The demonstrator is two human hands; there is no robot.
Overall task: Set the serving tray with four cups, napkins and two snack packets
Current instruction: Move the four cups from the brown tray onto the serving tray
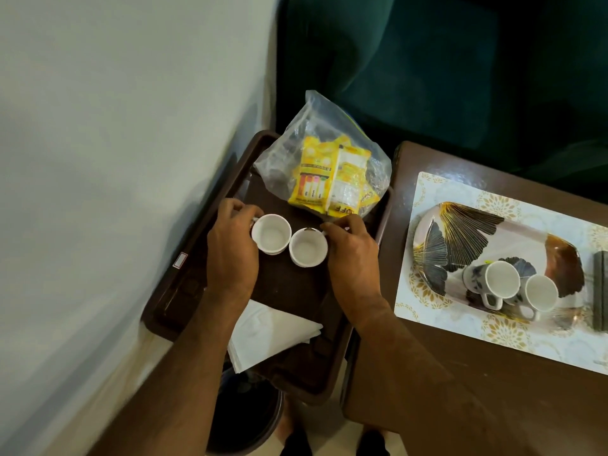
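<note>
Left hand [230, 248] pinches left cup [271, 233], right hand [350, 255] right cup [307, 247], frame centre. Advise level lift, cups apart, toward patterned tray [460, 232], right.

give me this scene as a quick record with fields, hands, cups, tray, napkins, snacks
left hand: grips the handle of a white cup
right hand: grips the handle of a second white cup
serving tray: on the placemat, two patterned cups on it
napkins: on the brown tray
snack packets: yellow, inside a clear bag
</note>
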